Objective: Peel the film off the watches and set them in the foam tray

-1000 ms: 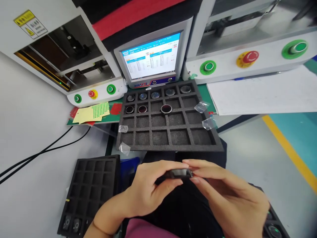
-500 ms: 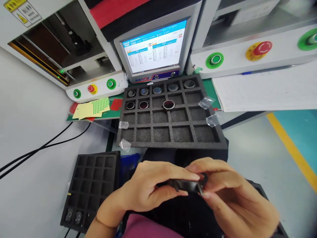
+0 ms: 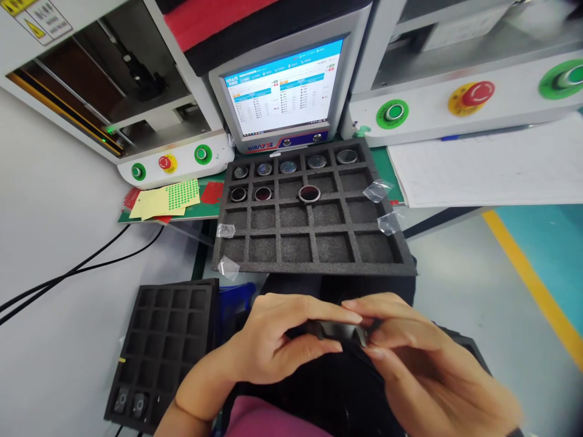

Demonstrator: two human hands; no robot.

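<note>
My left hand (image 3: 291, 340) and my right hand (image 3: 419, 352) meet low in the view, above my lap. Between their fingertips is a small dark watch case (image 3: 339, 331), turned edge-on, with lug-like prongs at its ends. The left thumb and fingers close on its left side; the right fingers pinch its right end. Fingers cover much of it, and its faces are hidden. Just beyond the hands lies a black foam tray (image 3: 298, 267) with round watch-like pieces. One of these, a round piece with a dark red face (image 3: 310, 194), rests across a divider.
A monitor (image 3: 286, 91) stands behind the tray, between two machines with green and red buttons (image 3: 477, 94). Lower left is another foam tray (image 3: 170, 321) holding a few dark parts. Papers (image 3: 492, 170) with a pen lie right; yellow sticker sheets (image 3: 166, 199) lie left.
The watch case has tilted slightly between my fingers, and my right fingers have shifted on its end. Both hands keep hold of it. The view has moved a little.
</note>
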